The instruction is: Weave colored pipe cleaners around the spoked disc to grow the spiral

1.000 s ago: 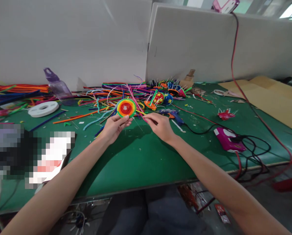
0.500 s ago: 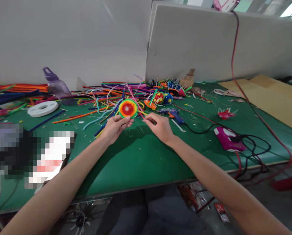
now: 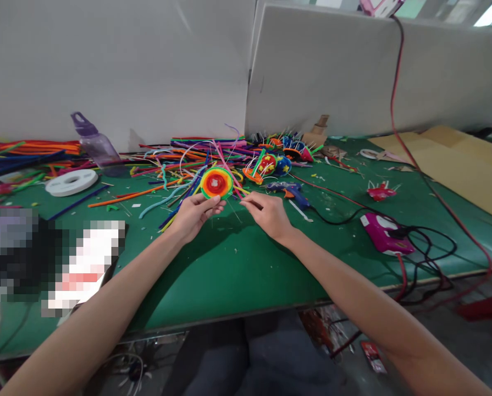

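A round disc of coiled pipe cleaners (image 3: 222, 175), red in the middle with orange, yellow and green rings, is pinched at its lower edge by my left hand (image 3: 195, 217). Just to its right, my right hand (image 3: 270, 215) is closed with thumb and forefinger together. A yellow pipe cleaner (image 3: 241, 190) runs from the disc's right side to those fingertips. Behind the disc lies a heap of loose pipe cleaners (image 3: 188, 165) in many colours. Star-patterned pieces (image 3: 267, 163) with white stems sit beyond my right hand.
A blue glue gun (image 3: 293, 192) lies right of my hands, its cord leading to a magenta power box (image 3: 386, 235). A red spiky piece (image 3: 381, 191) lies behind that. To the left are a white spool (image 3: 56, 184), a purple bottle (image 3: 99, 151) and a blurred-out phone-like item (image 3: 87, 267).
Almost nothing differs. Both hands keep their places, and the disc stays in my left hand with at most a very slight shift.
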